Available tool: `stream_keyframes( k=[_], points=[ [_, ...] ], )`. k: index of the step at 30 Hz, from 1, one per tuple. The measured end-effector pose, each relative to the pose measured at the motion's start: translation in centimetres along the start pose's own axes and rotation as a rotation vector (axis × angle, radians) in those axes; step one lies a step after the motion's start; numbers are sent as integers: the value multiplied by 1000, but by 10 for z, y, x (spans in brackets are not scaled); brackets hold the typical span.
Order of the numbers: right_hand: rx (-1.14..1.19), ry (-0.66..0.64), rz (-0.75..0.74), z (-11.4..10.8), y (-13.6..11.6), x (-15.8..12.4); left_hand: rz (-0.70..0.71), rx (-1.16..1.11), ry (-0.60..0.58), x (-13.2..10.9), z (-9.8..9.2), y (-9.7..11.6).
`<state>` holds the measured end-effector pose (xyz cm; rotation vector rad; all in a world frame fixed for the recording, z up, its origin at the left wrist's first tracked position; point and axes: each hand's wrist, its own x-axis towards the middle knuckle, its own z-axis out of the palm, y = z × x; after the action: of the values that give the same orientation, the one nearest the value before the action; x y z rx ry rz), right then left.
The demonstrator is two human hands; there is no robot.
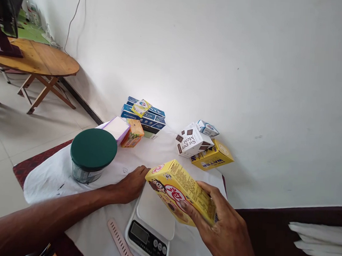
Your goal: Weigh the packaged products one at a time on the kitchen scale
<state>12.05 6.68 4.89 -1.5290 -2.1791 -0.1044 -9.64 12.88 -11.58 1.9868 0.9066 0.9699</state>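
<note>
My right hand [223,220] grips a yellow cartoon-printed box [181,190] by its near end, thumb on the front face. The box is tilted above the white plate of a digital kitchen scale [153,227]; whether it touches the plate cannot be told. My left hand [131,185] lies at the scale's far left edge, its fingertips hidden behind the box. Left of it stands a clear tub with a dark green lid [93,149]. A pink watch strap [120,239] lies along the scale's left side.
Blue boxes [154,119], an orange pack [133,132] and a purple-edged white pack [117,128] stand at the back. On the back right, a Su-per Meal box [192,141] adjoins a yellow WATER box [214,157]. A wooden table [44,58] stands far left, beside the wall.
</note>
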Motion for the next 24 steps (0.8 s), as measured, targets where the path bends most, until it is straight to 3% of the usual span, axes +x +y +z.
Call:
stream_keyframes(
  k=[5, 16, 19, 24],
  points=[
    [-2, -27, 41, 13, 6, -20, 25, -27, 0, -1, -1, -2],
    [44, 17, 32, 18, 16, -37, -40, -114, 110, 2, 9, -24],
    [102, -17, 120, 15, 21, -42, -33, -115, 118, 2, 10, -25],
    [290, -113, 388, 8, 36, -58, -18, -109, 114, 1, 9, -24]
  ],
)
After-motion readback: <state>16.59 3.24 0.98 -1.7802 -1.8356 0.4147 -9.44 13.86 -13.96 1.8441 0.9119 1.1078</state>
